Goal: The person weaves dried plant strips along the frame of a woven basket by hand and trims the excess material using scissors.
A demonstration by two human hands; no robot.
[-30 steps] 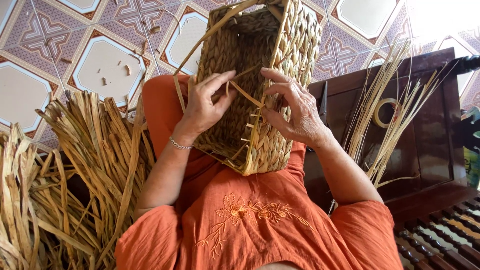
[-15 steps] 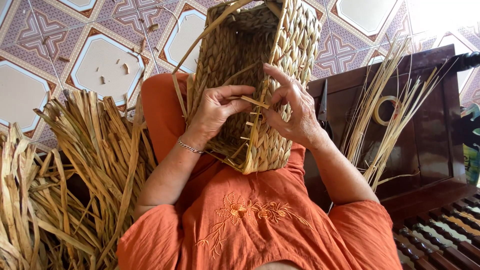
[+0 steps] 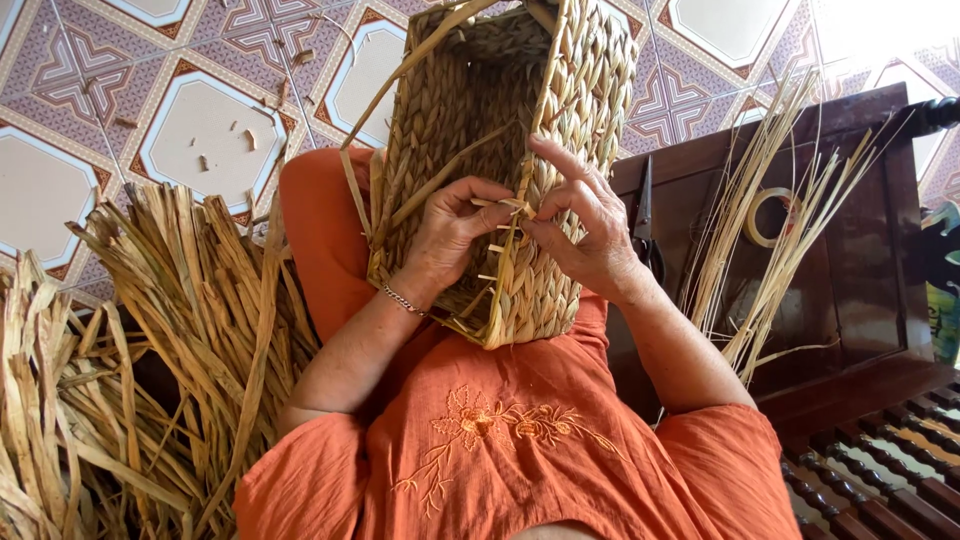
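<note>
A woven straw basket (image 3: 580,110) lies tilted on my lap, its open mouth facing me. My left hand (image 3: 450,235) reaches inside the basket and pinches a flat straw strand (image 3: 505,205) at the rim's edge. My right hand (image 3: 585,235) rests on the basket's outer wall, with thumb and fingers closed on the same strand where it comes through the weave. Loose strand ends stick out along the near rim. A thin bracelet sits on my left wrist.
A heap of dried straw leaves (image 3: 150,350) lies on the left. A dark wooden bench (image 3: 860,260) on the right holds thin straw stalks (image 3: 780,200), a tape roll (image 3: 765,215) and scissors (image 3: 645,215). The patterned tile floor (image 3: 200,120) carries small scraps.
Both hands have shifted slightly up along the basket's rim, and the fingers have closed tighter on the strand between them.
</note>
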